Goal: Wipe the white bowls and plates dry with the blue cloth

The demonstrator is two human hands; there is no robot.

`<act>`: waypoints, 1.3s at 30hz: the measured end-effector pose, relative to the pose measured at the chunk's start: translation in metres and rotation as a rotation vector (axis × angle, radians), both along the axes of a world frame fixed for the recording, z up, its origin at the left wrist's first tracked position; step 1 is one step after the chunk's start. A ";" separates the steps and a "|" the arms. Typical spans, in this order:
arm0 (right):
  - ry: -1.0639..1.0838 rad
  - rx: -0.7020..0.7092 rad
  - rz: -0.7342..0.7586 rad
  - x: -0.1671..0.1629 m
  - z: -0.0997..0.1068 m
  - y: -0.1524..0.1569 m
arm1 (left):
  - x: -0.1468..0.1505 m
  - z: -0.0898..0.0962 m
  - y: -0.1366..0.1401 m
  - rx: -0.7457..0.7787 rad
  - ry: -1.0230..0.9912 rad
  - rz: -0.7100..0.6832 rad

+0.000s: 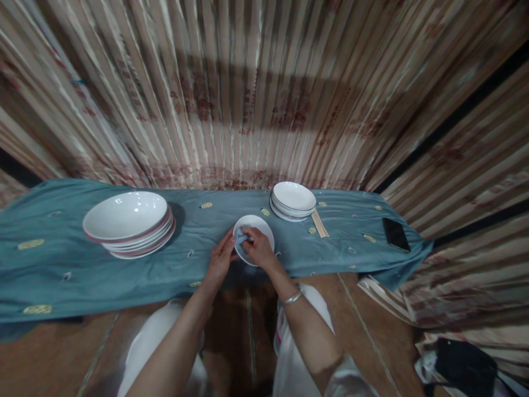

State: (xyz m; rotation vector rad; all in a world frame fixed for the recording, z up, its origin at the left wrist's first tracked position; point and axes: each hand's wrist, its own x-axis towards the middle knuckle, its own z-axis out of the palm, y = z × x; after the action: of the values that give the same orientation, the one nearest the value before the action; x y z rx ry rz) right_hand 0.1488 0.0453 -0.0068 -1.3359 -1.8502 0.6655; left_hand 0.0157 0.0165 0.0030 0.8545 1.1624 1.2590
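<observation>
A white bowl is tilted toward me at the front edge of the cloth-covered table. My left hand grips its left rim, with the fingers partly hidden beneath it. Inside the bowl, my right hand is closed on a small light-blue cloth pressed against the inner wall. Left of my hands stands a stack of white plates topped by a large white bowl with a red rim. Behind and to the right is a stack of smaller white dishes with dark rims.
Wooden chopsticks lie beside the smaller stack. A black phone rests near the right end of the blue-green tablecloth. Patterned curtains hang behind the table. A dark bag-like item lies on the floor at lower right.
</observation>
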 end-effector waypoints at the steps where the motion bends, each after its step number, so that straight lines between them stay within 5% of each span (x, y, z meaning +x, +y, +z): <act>1: -0.048 0.024 -0.011 -0.001 0.001 0.003 | 0.000 0.000 0.000 -0.007 -0.006 0.004; 8: -0.258 0.102 -0.036 0.001 0.002 0.011 | -0.001 -0.004 0.001 -0.021 -0.063 0.018; 23: -0.595 0.011 -0.076 0.016 0.016 -0.004 | 0.000 -0.004 0.002 -0.026 -0.056 0.016; 39: -0.376 -0.182 0.125 0.036 0.019 -0.021 | 0.002 0.000 0.002 -0.003 0.010 0.002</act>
State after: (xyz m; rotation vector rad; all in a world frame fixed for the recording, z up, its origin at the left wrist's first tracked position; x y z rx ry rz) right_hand 0.1845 0.0246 0.0125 -1.5558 -2.2302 0.6971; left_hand 0.0177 0.0185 0.0029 0.8583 1.1726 1.2555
